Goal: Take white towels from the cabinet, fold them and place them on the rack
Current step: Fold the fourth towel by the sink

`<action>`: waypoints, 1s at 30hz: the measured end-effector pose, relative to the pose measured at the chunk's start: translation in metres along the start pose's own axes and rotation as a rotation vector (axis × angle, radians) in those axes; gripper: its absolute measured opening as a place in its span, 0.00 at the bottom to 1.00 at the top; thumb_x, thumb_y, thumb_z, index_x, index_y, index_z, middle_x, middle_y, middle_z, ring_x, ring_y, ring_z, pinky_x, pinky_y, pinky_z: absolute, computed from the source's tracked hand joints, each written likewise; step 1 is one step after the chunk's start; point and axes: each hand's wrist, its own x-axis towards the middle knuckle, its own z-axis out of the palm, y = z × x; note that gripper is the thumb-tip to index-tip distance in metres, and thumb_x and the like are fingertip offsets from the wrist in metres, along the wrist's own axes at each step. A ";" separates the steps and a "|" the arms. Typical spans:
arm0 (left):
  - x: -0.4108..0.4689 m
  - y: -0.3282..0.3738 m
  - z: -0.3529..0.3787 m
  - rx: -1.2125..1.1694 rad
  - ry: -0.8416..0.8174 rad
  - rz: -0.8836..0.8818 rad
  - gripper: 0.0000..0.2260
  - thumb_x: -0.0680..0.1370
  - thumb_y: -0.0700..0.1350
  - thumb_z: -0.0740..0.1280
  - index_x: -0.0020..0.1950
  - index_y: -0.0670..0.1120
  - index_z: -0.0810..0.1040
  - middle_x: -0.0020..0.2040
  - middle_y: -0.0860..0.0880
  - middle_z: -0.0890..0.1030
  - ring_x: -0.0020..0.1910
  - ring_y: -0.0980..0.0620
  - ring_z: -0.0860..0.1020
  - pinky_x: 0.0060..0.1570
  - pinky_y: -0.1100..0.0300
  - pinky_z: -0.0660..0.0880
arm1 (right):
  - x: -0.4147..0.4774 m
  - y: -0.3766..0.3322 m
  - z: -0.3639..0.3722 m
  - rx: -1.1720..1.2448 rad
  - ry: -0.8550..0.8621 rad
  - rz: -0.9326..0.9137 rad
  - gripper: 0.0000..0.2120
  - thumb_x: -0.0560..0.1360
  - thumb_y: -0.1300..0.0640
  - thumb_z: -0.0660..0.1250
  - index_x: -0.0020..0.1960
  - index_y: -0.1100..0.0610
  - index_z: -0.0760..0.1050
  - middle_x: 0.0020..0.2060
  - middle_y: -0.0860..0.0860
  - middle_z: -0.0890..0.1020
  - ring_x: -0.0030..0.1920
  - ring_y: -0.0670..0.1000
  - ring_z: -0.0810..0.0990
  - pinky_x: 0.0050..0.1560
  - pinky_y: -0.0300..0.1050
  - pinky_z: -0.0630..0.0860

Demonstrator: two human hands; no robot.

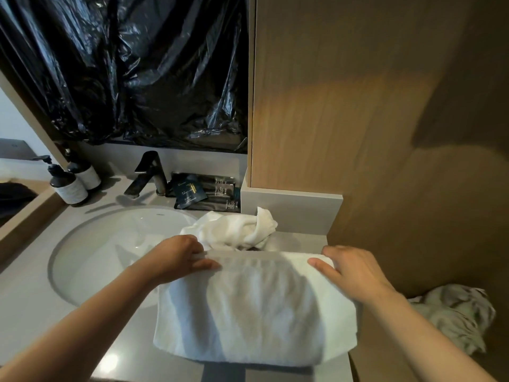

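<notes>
Behind folded towel [248,307], illegibly lettered packets [192,193]

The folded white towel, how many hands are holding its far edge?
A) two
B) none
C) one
A: the left hand and the right hand each grip the far edge of the folded white towel, one at each end, as it lies on the counter.

Seemingly wooden wall [344,92], grey counter [24,293].
</notes>
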 end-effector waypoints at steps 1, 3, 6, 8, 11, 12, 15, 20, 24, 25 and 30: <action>0.001 -0.002 -0.006 0.029 -0.003 -0.008 0.27 0.69 0.71 0.65 0.30 0.47 0.67 0.34 0.52 0.69 0.34 0.54 0.68 0.36 0.57 0.63 | 0.001 0.004 -0.002 0.003 -0.020 -0.004 0.25 0.75 0.30 0.44 0.35 0.47 0.65 0.30 0.45 0.71 0.31 0.44 0.70 0.29 0.39 0.59; 0.001 -0.006 -0.017 0.016 -0.007 -0.014 0.30 0.64 0.74 0.63 0.29 0.46 0.65 0.33 0.51 0.67 0.33 0.54 0.66 0.36 0.57 0.64 | 0.003 0.010 -0.008 0.064 -0.095 0.001 0.26 0.76 0.30 0.50 0.40 0.50 0.73 0.33 0.46 0.76 0.35 0.46 0.75 0.33 0.43 0.67; -0.001 -0.005 -0.026 -0.074 0.024 0.041 0.29 0.62 0.75 0.65 0.28 0.48 0.68 0.34 0.52 0.68 0.34 0.55 0.68 0.34 0.62 0.63 | 0.002 0.015 -0.020 0.173 -0.141 0.007 0.21 0.75 0.32 0.58 0.40 0.48 0.74 0.32 0.47 0.77 0.34 0.45 0.75 0.35 0.45 0.70; -0.001 -0.003 -0.032 -0.068 0.064 0.067 0.29 0.65 0.74 0.66 0.30 0.47 0.72 0.36 0.53 0.70 0.35 0.57 0.70 0.35 0.62 0.64 | 0.003 0.018 -0.030 0.174 -0.120 0.016 0.19 0.74 0.31 0.60 0.37 0.46 0.70 0.30 0.47 0.76 0.32 0.45 0.74 0.32 0.42 0.66; 0.002 -0.001 -0.051 -0.028 0.126 0.114 0.29 0.68 0.74 0.64 0.31 0.46 0.69 0.33 0.53 0.70 0.33 0.56 0.70 0.35 0.58 0.63 | 0.013 0.023 -0.050 0.173 -0.107 0.069 0.19 0.72 0.30 0.60 0.39 0.45 0.70 0.32 0.46 0.79 0.34 0.44 0.77 0.35 0.45 0.73; 0.004 0.001 -0.060 -0.017 0.158 0.122 0.28 0.69 0.73 0.63 0.31 0.48 0.67 0.32 0.53 0.69 0.32 0.56 0.69 0.34 0.57 0.62 | 0.018 0.023 -0.057 0.188 -0.091 0.083 0.18 0.72 0.30 0.60 0.41 0.45 0.71 0.35 0.45 0.80 0.36 0.44 0.78 0.37 0.47 0.76; 0.014 0.003 -0.094 0.021 0.301 0.100 0.25 0.68 0.71 0.60 0.33 0.48 0.71 0.33 0.53 0.72 0.33 0.55 0.71 0.35 0.55 0.68 | 0.037 0.019 -0.084 0.214 -0.011 0.088 0.16 0.73 0.32 0.61 0.48 0.43 0.73 0.41 0.41 0.80 0.41 0.43 0.79 0.40 0.46 0.79; 0.027 -0.001 -0.151 0.113 0.541 0.146 0.24 0.71 0.65 0.64 0.36 0.42 0.76 0.36 0.50 0.72 0.34 0.49 0.72 0.32 0.54 0.66 | 0.065 0.006 -0.130 -0.018 0.248 -0.027 0.17 0.76 0.34 0.56 0.42 0.45 0.73 0.35 0.42 0.77 0.38 0.46 0.76 0.38 0.46 0.73; 0.011 -0.015 -0.142 0.094 0.604 0.235 0.25 0.72 0.68 0.64 0.36 0.46 0.79 0.36 0.52 0.70 0.31 0.50 0.72 0.29 0.55 0.69 | 0.055 0.008 -0.119 -0.007 0.381 -0.086 0.06 0.76 0.49 0.68 0.48 0.50 0.82 0.41 0.46 0.81 0.44 0.52 0.76 0.44 0.48 0.72; 0.005 -0.018 -0.128 0.069 0.572 0.248 0.25 0.72 0.68 0.62 0.38 0.47 0.81 0.36 0.52 0.71 0.32 0.51 0.74 0.30 0.54 0.71 | 0.048 0.009 -0.105 0.012 0.355 -0.053 0.06 0.75 0.50 0.70 0.49 0.50 0.82 0.41 0.46 0.82 0.44 0.52 0.76 0.43 0.49 0.73; -0.022 -0.018 -0.035 -0.269 0.325 0.144 0.27 0.67 0.75 0.59 0.42 0.55 0.83 0.38 0.58 0.74 0.38 0.60 0.76 0.40 0.59 0.74 | -0.001 0.008 -0.021 0.094 0.079 0.156 0.06 0.76 0.46 0.68 0.52 0.43 0.82 0.43 0.41 0.80 0.45 0.44 0.76 0.43 0.43 0.74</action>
